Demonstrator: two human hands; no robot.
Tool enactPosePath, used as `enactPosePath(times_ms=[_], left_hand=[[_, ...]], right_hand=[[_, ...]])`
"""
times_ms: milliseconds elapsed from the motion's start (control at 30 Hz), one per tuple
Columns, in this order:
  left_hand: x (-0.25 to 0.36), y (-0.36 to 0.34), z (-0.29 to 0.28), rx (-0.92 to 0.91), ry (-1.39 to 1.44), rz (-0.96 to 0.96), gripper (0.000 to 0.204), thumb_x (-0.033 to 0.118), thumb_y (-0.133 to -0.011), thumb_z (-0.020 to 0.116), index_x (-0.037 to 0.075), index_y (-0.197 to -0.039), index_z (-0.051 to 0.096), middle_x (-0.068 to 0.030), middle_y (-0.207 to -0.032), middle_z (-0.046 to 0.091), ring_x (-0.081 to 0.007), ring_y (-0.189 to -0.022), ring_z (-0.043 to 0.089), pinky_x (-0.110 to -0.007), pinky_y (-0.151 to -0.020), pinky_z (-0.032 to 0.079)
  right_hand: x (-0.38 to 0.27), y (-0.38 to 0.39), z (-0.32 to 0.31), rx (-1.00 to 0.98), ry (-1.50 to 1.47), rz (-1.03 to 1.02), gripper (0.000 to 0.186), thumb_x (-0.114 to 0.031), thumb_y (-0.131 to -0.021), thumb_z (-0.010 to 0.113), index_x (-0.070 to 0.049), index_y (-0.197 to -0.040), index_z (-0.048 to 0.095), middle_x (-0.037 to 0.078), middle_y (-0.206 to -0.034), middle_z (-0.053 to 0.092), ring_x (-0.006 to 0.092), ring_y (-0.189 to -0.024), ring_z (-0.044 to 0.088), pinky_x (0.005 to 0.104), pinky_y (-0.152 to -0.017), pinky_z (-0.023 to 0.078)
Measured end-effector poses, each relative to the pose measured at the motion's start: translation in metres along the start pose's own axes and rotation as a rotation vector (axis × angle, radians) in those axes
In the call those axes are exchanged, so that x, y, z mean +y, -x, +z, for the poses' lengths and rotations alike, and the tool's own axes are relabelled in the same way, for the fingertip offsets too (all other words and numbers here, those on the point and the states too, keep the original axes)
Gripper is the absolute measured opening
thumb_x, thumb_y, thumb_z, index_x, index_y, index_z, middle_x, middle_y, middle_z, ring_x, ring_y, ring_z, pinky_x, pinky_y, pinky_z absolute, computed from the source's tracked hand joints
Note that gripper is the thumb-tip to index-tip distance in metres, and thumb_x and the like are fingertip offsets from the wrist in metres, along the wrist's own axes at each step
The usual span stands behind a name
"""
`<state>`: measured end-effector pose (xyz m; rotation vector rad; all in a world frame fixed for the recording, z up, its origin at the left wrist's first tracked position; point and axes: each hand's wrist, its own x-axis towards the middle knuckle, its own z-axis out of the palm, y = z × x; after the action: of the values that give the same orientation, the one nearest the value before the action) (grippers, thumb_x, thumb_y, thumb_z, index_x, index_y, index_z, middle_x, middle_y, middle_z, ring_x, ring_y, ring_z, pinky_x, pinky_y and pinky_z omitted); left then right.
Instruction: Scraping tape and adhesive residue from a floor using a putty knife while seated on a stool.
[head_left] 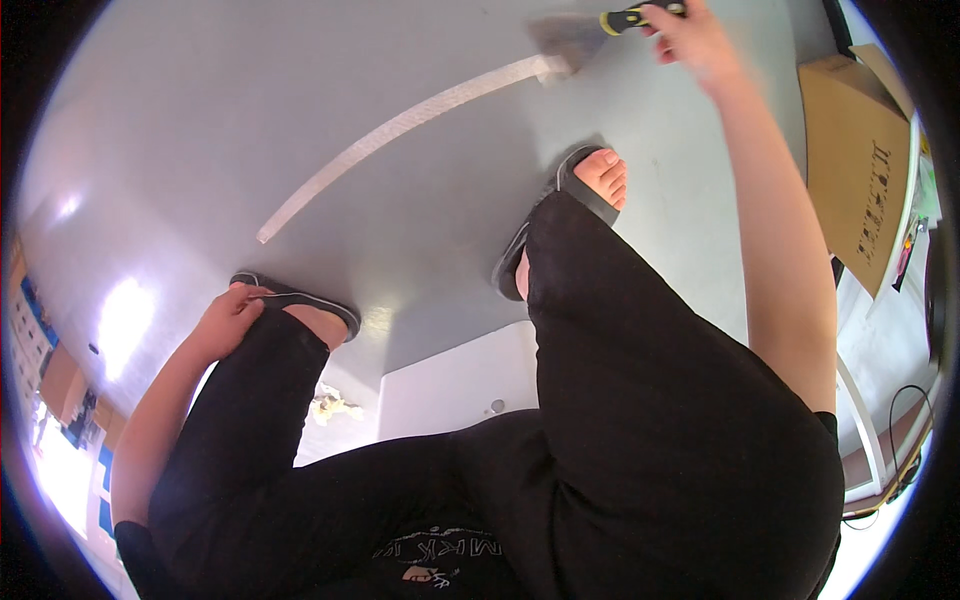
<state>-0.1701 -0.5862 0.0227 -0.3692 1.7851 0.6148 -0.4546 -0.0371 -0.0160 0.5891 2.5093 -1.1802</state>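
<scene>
In my right hand [690, 40] is a scraper [632, 18] with a black and yellow handle. Its wide blade, smeared by motion, is low over the grey floor beside one end of a pale strip of tape [400, 125]. That end of the tape looks bent or bunched, while the rest runs in a long line across the floor toward my left foot. My left hand [230, 318] rests on my left knee, its fingers loosely bent over the black trousers and holding nothing that I can see.
My feet in dark slippers [512, 260] stand on either side below the tape. A cardboard box [860, 165] is at the right, near a cable [905, 440]. Between my legs is a white panel [460, 385] with a round knob. Boxes [65, 385] line the far left.
</scene>
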Motion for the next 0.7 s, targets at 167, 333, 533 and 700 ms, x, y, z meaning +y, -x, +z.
enactPosePath(times_ms=[167,333,533,700], left_hand=[[-0.012,0.002,0.003,0.008,0.092,-0.005,0.032,0.018,-0.098,0.054,0.004,-0.124,0.063,-0.0103,-0.108,0.063,-0.0223,-0.103,0.063,-0.034,-0.095,0.047],[-0.003,-0.003,0.002,0.011,0.02,-0.013,0.032,0.018,-0.098,0.054,0.005,-0.126,0.063,-0.0127,-0.11,0.069,-0.0224,-0.103,0.064,-0.035,-0.095,0.047],[-0.011,0.001,0.005,0.003,0.089,0.008,0.033,0.019,-0.098,0.053,0.003,-0.125,0.063,-0.0124,-0.109,0.064,-0.0234,-0.102,0.064,-0.035,-0.094,0.048],[0.004,-0.004,-0.002,-0.009,-0.025,0.066,0.032,0.018,-0.098,0.053,0.002,-0.125,0.063,-0.0118,-0.11,0.063,-0.0239,-0.103,0.064,-0.035,-0.094,0.048]], right_hand=[[-0.015,-0.002,-0.006,-0.121,0.091,-0.116,0.016,-0.01,-0.095,0.058,-0.003,-0.107,0.051,0.007,-0.081,0.059,0.0133,-0.069,0.06,0.0264,-0.061,0.051],[-0.024,-0.002,-0.007,0.025,0.126,-0.058,0.015,-0.01,-0.093,0.059,-0.005,-0.105,0.055,0.006,-0.08,0.059,0.013,-0.068,0.058,0.0283,-0.062,0.05],[-0.028,0.006,0.006,-0.071,0.041,-0.09,0.016,-0.014,-0.095,0.059,-0.004,-0.107,0.055,0.005,-0.079,0.058,0.0124,-0.068,0.056,0.0282,-0.062,0.049],[-0.013,0.002,-0.008,0.188,-0.04,-0.06,0.016,-0.017,-0.098,0.059,-0.003,-0.105,0.055,0.005,-0.078,0.057,0.012,-0.066,0.056,0.0283,-0.061,0.049]])
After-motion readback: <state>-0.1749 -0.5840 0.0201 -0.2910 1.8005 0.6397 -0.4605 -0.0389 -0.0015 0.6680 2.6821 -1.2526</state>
